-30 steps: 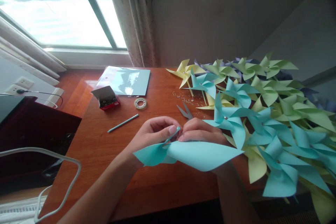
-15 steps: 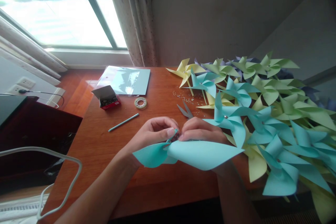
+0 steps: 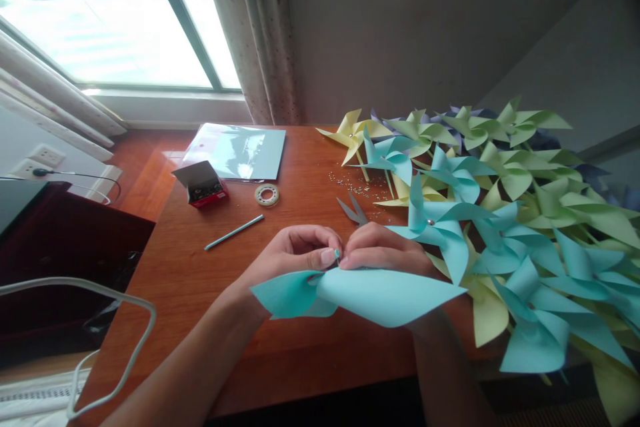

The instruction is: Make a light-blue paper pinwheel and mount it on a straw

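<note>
the stick tip has sunk lower between the thumbs. big pinwheel pile point(image 3: 505, 213) crowds the table point(image 3: 210, 293); blue pinwheel point(image 3: 370, 293) sits above its near edge, left hand point(image 3: 295, 257) and right hand point(image 3: 383, 250) pinched together on its centre.

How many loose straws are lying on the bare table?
1: a blue straw lies on the table, left of the left hand. Others may be hidden under the pinwheel pile.
</note>
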